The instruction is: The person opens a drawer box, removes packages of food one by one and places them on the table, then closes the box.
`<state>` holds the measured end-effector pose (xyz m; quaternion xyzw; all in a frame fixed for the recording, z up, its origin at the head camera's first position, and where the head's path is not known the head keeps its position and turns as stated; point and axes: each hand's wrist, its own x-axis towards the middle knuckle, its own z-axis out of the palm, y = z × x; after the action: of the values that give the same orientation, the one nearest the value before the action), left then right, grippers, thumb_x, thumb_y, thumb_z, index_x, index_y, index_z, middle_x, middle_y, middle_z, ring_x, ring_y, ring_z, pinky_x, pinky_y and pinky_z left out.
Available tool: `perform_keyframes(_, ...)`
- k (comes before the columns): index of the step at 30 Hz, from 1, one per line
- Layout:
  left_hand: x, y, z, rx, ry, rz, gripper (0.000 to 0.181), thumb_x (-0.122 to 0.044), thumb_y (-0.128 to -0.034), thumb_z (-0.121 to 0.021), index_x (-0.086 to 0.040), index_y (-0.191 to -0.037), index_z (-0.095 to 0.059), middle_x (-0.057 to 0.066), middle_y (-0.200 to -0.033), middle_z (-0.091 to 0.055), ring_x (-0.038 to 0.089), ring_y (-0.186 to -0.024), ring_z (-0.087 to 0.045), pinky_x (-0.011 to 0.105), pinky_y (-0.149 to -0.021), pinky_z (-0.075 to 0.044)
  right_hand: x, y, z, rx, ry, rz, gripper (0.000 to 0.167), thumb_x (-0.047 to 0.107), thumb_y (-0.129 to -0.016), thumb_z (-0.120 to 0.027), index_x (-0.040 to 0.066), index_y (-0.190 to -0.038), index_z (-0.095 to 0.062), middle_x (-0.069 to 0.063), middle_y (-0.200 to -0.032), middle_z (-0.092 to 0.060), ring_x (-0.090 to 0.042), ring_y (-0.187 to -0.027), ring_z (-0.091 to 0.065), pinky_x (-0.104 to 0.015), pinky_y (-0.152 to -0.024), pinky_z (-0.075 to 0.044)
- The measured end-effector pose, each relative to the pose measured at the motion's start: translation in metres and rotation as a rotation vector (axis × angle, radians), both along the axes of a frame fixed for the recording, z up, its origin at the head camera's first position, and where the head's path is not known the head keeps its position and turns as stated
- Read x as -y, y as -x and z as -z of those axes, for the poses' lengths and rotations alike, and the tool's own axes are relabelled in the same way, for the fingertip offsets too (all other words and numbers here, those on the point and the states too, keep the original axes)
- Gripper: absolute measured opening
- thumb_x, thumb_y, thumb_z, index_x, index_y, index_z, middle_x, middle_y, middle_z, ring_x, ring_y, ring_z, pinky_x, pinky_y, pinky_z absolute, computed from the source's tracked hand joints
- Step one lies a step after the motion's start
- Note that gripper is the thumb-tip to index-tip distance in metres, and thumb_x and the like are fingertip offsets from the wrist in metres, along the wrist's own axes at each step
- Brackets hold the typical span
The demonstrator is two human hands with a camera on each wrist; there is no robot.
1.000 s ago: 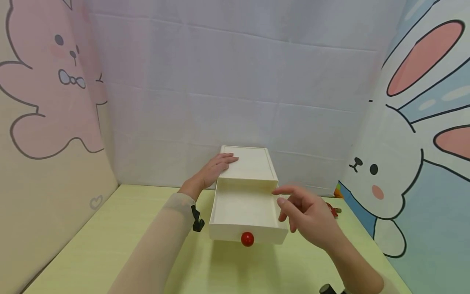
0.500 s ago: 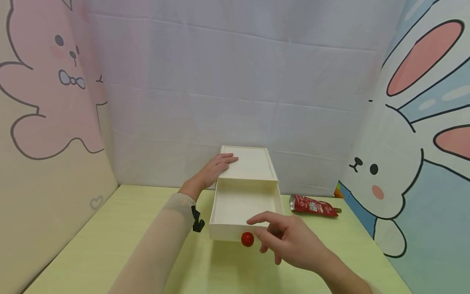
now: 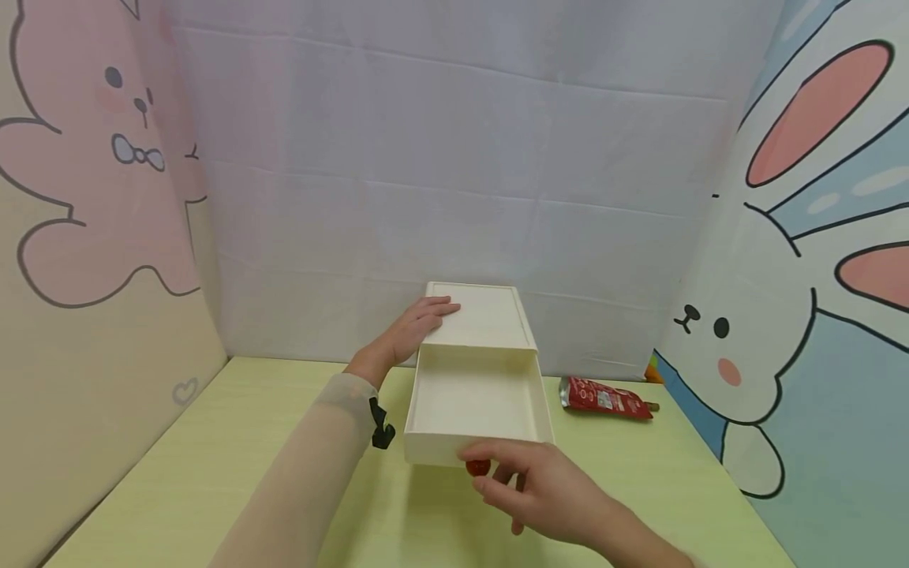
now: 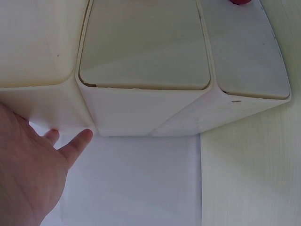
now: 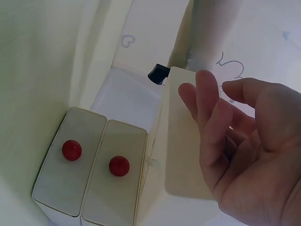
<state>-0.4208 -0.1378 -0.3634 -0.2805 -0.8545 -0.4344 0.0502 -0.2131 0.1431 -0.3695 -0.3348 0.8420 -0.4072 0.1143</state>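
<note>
A white cabinet (image 3: pixel 483 315) has its top drawer (image 3: pixel 472 394) pulled out, its inside bare. Spread fingers of my left hand (image 3: pixel 405 331) rest on the cabinet's top at the left edge; the left wrist view shows that hand (image 4: pixel 33 165) against the white side. At the drawer's front my right hand (image 3: pixel 550 485) has its index finger over the upper part of the red knob (image 3: pixel 478 468), the thumb just below it. In the right wrist view the fingers of this hand (image 5: pixel 249 146) are loosely bent before the drawer front (image 5: pixel 181 155), the knob hidden.
A red pouch (image 3: pixel 607 397) lies on the table (image 3: pixel 284 442) right of the cabinet. Two lower drawers with red knobs (image 5: pixel 72 150) (image 5: pixel 119 165) are closed. A pale cloth wall (image 3: pixel 454 158) stands behind, with cartoon-printed panels at both sides.
My right hand has moved from the drawer's right side down and left to its front knob, uncovering the pouch. My left hand and the drawer have stayed in place.
</note>
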Motion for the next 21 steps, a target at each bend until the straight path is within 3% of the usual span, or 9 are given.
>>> perform_keyframes(6,0.0,0.0,0.0,0.003,0.004,0.002,0.056,-0.021,-0.1137,-0.032,-0.007,-0.165,-0.05,0.016,-0.18,-0.032,0.04,-0.169,-0.023,0.062,-0.136,-0.019,0.002,0.002,0.011,-0.071,0.042,-0.015,0.031,0.026,-0.109,-0.071,0.03,-0.139,-0.073,-0.004,-0.122,-0.075,-0.001,-0.081,-0.07,-0.03,-0.057,-0.063)
perform_keyframes(12,0.0,0.0,0.0,0.006,0.002,-0.001,0.056,-0.021,-0.114,-0.032,-0.008,-0.165,-0.05,0.015,-0.18,-0.032,0.04,-0.169,-0.023,0.063,-0.136,-0.019,0.004,0.007,0.023,-0.179,0.141,-0.041,0.029,0.019,-0.108,-0.072,0.022,-0.137,-0.074,-0.008,-0.12,-0.078,0.002,-0.082,-0.07,-0.027,-0.059,-0.063)
perform_keyframes(17,0.001,0.001,0.0,0.006,0.006,-0.003,0.056,-0.022,-0.1142,-0.031,-0.009,-0.165,-0.05,0.015,-0.18,-0.032,0.04,-0.169,-0.023,0.063,-0.136,-0.019,0.006,0.009,0.028,-0.287,0.199,-0.048,0.027,0.01,-0.106,-0.072,0.017,-0.133,-0.075,-0.008,-0.116,-0.08,0.005,-0.077,-0.067,-0.025,-0.057,-0.062)
perform_keyframes(21,0.001,0.001,0.001,0.01,0.011,-0.002,0.056,-0.022,-0.1144,-0.031,-0.009,-0.166,-0.049,0.015,-0.18,-0.031,0.04,-0.169,-0.022,0.063,-0.136,-0.018,0.007,0.011,0.027,-0.306,0.207,-0.037,0.027,0.009,-0.106,-0.072,0.016,-0.131,-0.075,-0.008,-0.111,-0.079,0.005,-0.072,-0.065,-0.024,-0.055,-0.061)
